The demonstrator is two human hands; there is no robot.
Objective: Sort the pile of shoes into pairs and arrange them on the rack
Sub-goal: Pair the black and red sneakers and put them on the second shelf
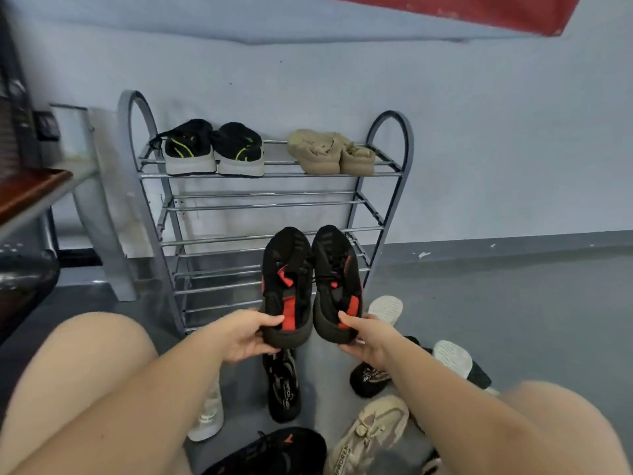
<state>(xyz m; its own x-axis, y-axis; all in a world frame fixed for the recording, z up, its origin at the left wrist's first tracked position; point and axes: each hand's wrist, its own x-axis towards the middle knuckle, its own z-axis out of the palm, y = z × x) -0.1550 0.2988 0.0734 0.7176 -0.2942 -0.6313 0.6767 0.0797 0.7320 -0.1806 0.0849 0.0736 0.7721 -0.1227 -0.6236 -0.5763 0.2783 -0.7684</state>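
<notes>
Matched black knit sneakers with red accents, one point(287, 286) gripped at the heel by the left hand point(244, 334), the other point(337, 284) by the right hand point(367, 337), are best slid level, toes first, onto a free tier of the grey metal rack point(274, 202).

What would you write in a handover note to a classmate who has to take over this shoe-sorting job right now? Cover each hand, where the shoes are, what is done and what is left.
Left hand: grips the heel of the left black-and-red shoe.
Right hand: grips the heel of the right black-and-red shoe. Both are held side by side in front of the rack.
Done: black-and-green pair and beige pair sit on the top shelf.
Left: shelve the held pair; the lower shelves look free. Then pair the loose shoes on the floor, including a black printed shoe, a beige sneaker and a white shoe.
</notes>
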